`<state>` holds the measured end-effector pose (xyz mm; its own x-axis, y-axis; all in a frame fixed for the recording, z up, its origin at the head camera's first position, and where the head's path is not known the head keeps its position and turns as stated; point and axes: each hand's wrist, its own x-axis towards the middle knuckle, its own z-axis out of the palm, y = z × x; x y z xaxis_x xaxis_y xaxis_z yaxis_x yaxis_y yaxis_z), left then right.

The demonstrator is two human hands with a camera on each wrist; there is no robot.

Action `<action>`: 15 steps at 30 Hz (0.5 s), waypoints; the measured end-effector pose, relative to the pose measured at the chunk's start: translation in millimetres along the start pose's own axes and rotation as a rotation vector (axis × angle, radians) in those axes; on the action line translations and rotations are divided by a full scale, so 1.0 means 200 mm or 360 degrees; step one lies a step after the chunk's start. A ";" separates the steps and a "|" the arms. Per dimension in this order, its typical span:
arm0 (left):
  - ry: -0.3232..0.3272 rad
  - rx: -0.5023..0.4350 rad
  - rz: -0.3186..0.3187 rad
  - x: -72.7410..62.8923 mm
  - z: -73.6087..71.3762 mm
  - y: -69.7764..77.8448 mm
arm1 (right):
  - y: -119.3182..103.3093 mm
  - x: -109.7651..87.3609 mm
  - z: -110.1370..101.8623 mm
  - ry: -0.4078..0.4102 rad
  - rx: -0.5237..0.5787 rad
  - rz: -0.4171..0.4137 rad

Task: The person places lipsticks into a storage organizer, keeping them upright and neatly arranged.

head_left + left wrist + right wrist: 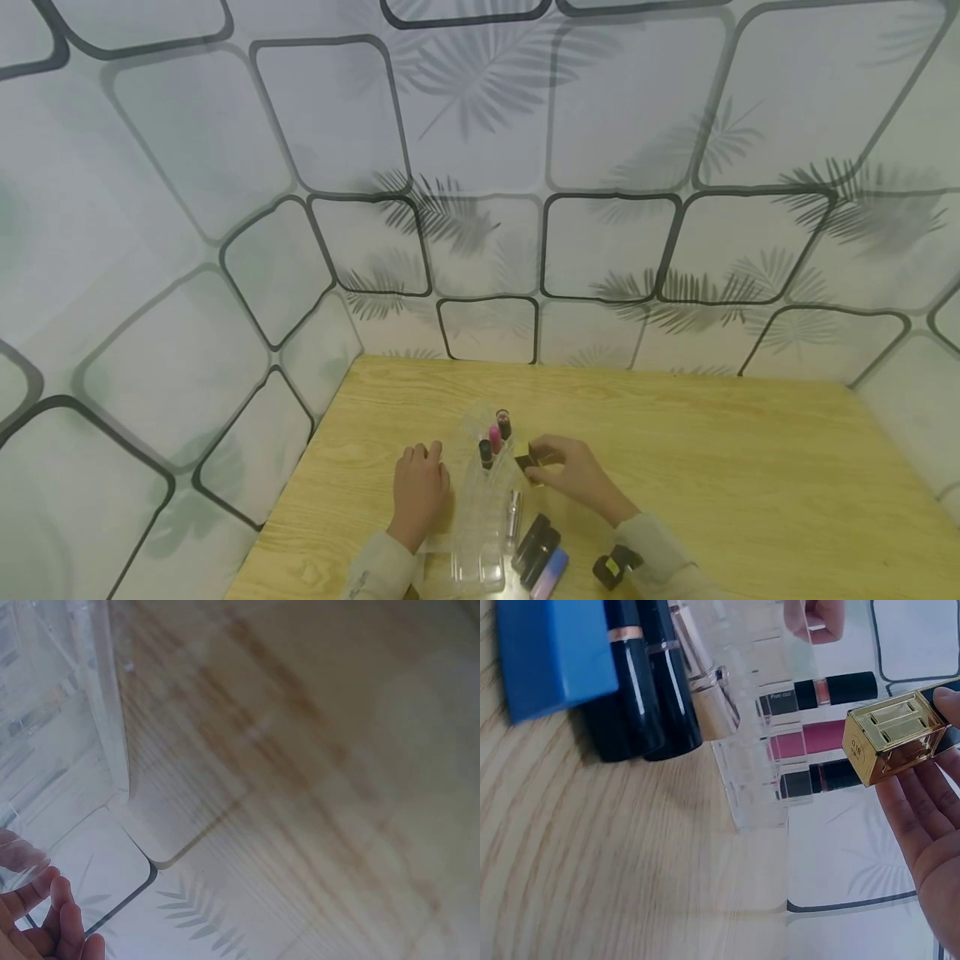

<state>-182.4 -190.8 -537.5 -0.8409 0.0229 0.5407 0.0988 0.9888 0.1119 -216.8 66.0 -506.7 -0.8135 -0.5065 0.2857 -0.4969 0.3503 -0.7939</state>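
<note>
A clear acrylic lipstick holder (478,533) stands on the table between the two hands. Several lipsticks stand upright in its far end, among them a pink one (495,438) and a black one (486,454). My right hand (576,472), just right of that end, pinches a square gold and black lipstick (900,735) between thumb and fingers; its gold base faces the right wrist camera. On the holder's left side is my left hand (420,490), its fingers (69,919) loosely bent beside the clear wall, with nothing seen in them.
Right of the holder lie a silver tube (513,518), black lipsticks (536,546) and a blue box-like piece (550,573). A small black item with a yellow mark (609,570) is near the right sleeve. Patterned walls (480,250) border the wooden table (712,483).
</note>
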 end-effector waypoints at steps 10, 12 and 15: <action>-0.0021 0.0012 -0.0001 0.00 0.00 0.00 | -0.07 0.02 0.01 0.0036 0.0117 -0.0095; -0.0028 0.0010 -0.0005 0.00 0.00 0.00 | -0.08 0.03 0.02 0.0047 0.0104 -0.0097; -0.0042 0.0009 -0.0013 0.00 0.00 0.00 | -0.10 0.03 0.02 0.0062 0.0091 -0.0098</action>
<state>-182.0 -190.5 -537.0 -0.8555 0.0188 0.5175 0.0892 0.9898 0.1115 -211.2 52.1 -492.2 -0.7936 -0.4944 0.3548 -0.5293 0.2731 -0.8033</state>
